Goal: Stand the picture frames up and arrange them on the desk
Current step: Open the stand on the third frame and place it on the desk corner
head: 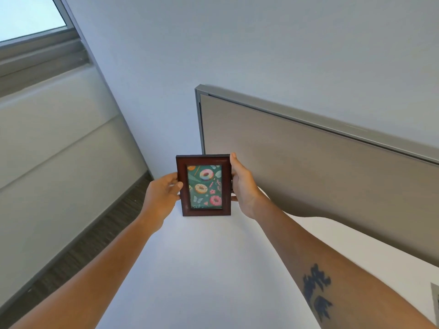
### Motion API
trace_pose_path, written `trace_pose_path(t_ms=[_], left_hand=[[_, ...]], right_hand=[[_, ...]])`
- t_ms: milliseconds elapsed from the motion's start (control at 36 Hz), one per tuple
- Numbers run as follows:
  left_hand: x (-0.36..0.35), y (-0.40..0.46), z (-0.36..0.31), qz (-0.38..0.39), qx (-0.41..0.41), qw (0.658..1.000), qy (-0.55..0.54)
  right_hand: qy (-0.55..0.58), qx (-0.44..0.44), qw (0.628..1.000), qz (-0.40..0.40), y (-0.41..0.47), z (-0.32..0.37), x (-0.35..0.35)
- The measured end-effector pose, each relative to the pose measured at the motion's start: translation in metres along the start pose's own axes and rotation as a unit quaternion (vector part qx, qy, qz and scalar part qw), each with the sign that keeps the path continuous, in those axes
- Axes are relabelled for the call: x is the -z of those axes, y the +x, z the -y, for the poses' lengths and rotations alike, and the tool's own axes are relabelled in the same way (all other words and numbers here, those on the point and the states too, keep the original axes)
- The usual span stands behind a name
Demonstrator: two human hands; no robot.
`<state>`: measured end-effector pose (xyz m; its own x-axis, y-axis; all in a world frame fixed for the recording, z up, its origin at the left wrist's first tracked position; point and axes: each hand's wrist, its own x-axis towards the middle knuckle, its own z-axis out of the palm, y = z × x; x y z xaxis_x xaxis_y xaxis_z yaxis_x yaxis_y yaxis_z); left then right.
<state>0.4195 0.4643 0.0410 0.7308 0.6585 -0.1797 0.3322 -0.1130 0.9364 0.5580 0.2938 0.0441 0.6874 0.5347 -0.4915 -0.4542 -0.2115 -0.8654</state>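
A small dark-brown wooden picture frame (204,160) with a green doughnut print stands upright in portrait at the far corner of the white desk (202,269). Its bottom edge touches or nearly touches the desk top. My left hand (161,193) grips the frame's left edge, thumb on the front. My right hand (242,186) holds the right edge, fingers wrapped behind it. The frame's back and any stand are hidden.
A grey fabric partition panel (320,174) with a metal rim runs along the desk's right side, just behind the frame. A white wall rises behind. Dark carpet (83,245) and a pale wall lie to the left of the desk. A grey object edge (435,298) shows at far right.
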Motion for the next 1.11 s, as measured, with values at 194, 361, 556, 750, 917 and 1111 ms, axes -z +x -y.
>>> trace_pose_path(t_ms=[194, 361, 556, 750, 917, 1111], left_hand=[[0.004, -0.004, 0.001, -0.001, 0.011, 1.000, 0.004], [0.007, -0.010, 0.010, -0.008, -0.019, 0.997, 0.076], [0.001, -0.045, 0.042, -0.047, -0.152, 0.910, 0.383], [-0.006, -0.109, 0.048, -0.034, -0.250, 0.849, 0.464], [-0.016, -0.170, 0.035, 0.003, -0.267, 0.844, 0.465], [-0.028, -0.251, 0.019, 0.046, -0.264, 0.835, 0.481]], right_hand=[[-0.016, -0.008, 1.000, 0.014, -0.002, -0.003, -0.003], [-0.168, 0.019, 0.985, 0.013, -0.024, -0.010, 0.001], [-0.500, 0.214, 0.822, -0.169, -0.058, -0.062, 0.034], [-0.613, 0.266, 0.724, -0.169, -0.112, -0.103, 0.055], [-0.603, 0.247, 0.739, -0.168, -0.180, -0.126, 0.058], [-0.590, 0.247, 0.744, -0.193, -0.270, -0.153, 0.062]])
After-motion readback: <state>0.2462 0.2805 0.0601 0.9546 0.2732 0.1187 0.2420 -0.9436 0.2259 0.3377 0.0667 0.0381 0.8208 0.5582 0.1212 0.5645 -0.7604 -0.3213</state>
